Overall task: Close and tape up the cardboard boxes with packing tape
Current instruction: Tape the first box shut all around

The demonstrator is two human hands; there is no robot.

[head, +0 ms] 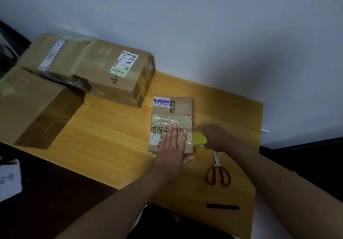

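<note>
Lying nearest on the wooden table [115, 142] is a slim black object [222, 207], too dark to make out further, and just beyond it a pair of red-handled scissors [218, 175] is resting with its blades pointing away, toward the right hand. Both bare forearms are reaching in from the bottom edge. Beyond the scissors, the left hand [173, 146] is pressing flat, fingers straight and slightly spread, on top of a small flat cardboard box [174, 112] printed with "POP MART" and a line drawing; clear packing tape is glinting across the box's top under the fingertips. The box is lying near the middle of the table, its near end under the palm. Just beside its right edge, the right hand [213, 137] is curling around a yellow tape dispenser [199, 138], which is touching the side of the box. Farther back on the left, three larger cardboard boxes are sitting close together: a plain one [33, 108] at the near left edge, one [115, 75] bearing a white shipping label behind it, and another [53, 53] with a strip of white printed tape, partly hidden, against the pale wall [204, 25].
</note>
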